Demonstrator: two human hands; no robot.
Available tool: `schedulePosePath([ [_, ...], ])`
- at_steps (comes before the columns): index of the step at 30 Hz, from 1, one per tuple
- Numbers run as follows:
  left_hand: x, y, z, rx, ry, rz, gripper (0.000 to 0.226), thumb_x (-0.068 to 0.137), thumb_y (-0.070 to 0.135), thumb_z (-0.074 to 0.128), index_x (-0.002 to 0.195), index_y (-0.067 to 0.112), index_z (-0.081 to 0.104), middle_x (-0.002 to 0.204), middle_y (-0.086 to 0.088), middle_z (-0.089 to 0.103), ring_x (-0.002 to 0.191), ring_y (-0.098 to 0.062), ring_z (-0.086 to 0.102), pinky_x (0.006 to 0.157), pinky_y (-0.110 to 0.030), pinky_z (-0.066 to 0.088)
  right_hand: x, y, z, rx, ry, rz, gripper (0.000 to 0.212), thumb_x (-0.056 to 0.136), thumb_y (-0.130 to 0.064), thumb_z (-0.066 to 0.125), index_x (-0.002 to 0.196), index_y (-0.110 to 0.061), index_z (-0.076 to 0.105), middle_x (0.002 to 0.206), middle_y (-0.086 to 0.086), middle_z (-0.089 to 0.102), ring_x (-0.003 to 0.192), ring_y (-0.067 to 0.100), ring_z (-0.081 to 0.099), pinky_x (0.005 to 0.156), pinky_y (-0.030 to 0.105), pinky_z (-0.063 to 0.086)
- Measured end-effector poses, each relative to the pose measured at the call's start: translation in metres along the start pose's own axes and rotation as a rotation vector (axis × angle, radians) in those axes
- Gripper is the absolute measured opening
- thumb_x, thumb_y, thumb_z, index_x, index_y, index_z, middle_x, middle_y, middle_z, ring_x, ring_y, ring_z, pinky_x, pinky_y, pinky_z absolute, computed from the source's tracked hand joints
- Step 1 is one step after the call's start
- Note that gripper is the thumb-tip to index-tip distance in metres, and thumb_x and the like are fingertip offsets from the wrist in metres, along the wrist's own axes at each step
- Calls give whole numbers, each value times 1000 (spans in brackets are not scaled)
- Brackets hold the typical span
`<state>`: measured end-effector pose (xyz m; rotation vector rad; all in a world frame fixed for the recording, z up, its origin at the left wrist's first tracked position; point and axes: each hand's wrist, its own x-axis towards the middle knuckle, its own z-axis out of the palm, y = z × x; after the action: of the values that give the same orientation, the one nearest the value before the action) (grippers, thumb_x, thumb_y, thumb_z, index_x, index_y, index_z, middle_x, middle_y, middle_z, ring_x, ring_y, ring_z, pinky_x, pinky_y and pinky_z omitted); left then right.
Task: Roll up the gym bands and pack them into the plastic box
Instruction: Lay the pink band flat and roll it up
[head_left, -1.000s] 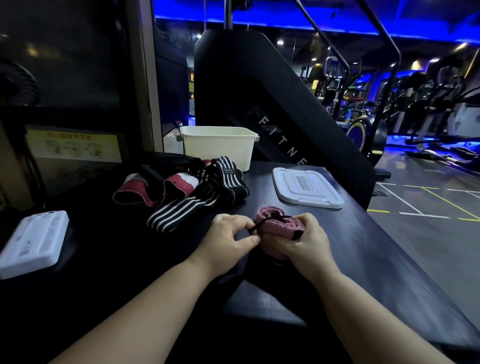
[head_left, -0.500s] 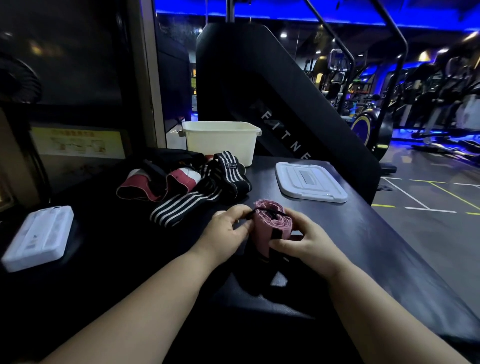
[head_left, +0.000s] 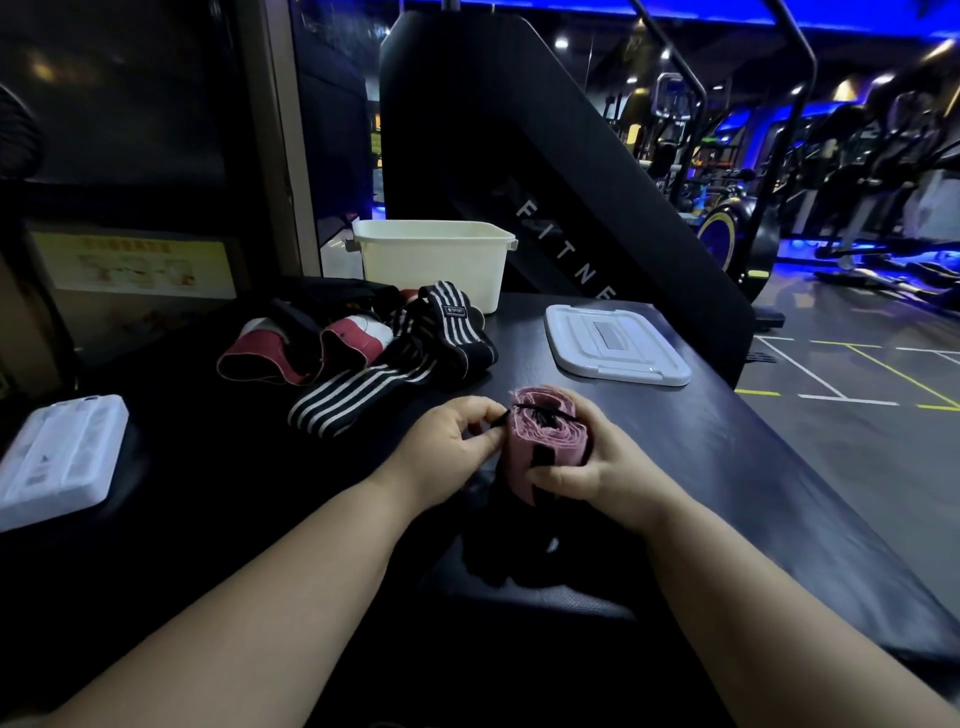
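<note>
The right hand (head_left: 610, 480) is gripping the rolled pink band (head_left: 545, 447) just above the counter (head_left: 727, 467) while the left hand (head_left: 447, 452) is pinching a thin black cord (head_left: 500, 422) across its top, probably fastening it before carrying it to the open box (head_left: 431, 270) beyond.

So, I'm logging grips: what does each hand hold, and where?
The right hand grips the rolled pink band round its side; the left hand pinches the end of a black cord across it.
</note>
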<state>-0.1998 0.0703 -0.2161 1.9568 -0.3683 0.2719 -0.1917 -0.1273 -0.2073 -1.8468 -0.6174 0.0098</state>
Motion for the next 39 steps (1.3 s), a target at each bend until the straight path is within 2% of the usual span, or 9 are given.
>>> schedulePosePath([
  [3,-4,2,-3,101,60,114,3,85,12,68,83,14,69,101,6,60,96,-16,58,88,-20,45,-1,-1,2,47,43,4,66,54,-16,82,113,-31,55,107,-9,67,96,-4,63,84,13,47],
  [5,-9,6,-7,110,36,151,11,81,18,66,87,11,72,102,5,60,98,-11,57,89,-17,42,-2,-1,5,55,71,2,63,55,-15,81,111,-27,55,103,-9,67,90,-5,63,80,12,47],
  [10,-22,14,-17,-34,-63,132,18,77,25,69,91,14,72,109,5,62,102,-12,58,93,-19,45,-5,-3,8,51,106,-3,61,53,-18,82,107,-26,54,96,-11,65,86,-7,63,78,11,46],
  [14,-19,12,-12,-45,-14,92,6,85,17,73,89,13,72,104,3,64,90,-15,60,84,-23,48,-4,-3,7,67,75,21,62,55,-20,81,109,-26,51,100,-8,65,87,-7,63,78,12,47],
  [22,-11,6,-9,-6,6,34,5,91,22,66,93,26,68,93,5,62,79,-6,54,78,-19,46,-4,3,-13,404,-267,110,89,53,-6,70,137,-20,44,130,8,62,117,18,58,98,32,46],
  [29,-13,8,-13,-167,-161,4,37,73,56,66,98,28,69,89,-25,62,77,-25,56,83,-50,50,-6,3,-12,353,-256,96,85,43,-6,83,123,-11,54,106,8,70,97,20,65,80,30,53],
  [33,-11,9,-11,-243,-238,-27,35,75,45,70,100,21,66,70,-14,57,66,-21,55,74,-39,47,-7,0,-11,270,-263,50,86,43,-9,84,121,-7,47,99,-1,69,92,12,64,77,25,51],
  [36,-9,12,-9,-358,-254,-27,20,77,27,72,95,22,64,75,-12,55,66,-15,53,71,-29,46,-7,-1,-11,286,-272,30,83,44,-7,84,118,-6,47,97,-1,68,90,11,63,76,24,51],
  [39,-9,16,-10,-509,-266,5,17,74,16,76,84,25,64,87,-9,54,78,-27,44,75,-29,38,-6,-5,-11,294,-281,18,75,44,-8,82,112,-7,48,91,-4,67,84,9,62,73,22,51],
])
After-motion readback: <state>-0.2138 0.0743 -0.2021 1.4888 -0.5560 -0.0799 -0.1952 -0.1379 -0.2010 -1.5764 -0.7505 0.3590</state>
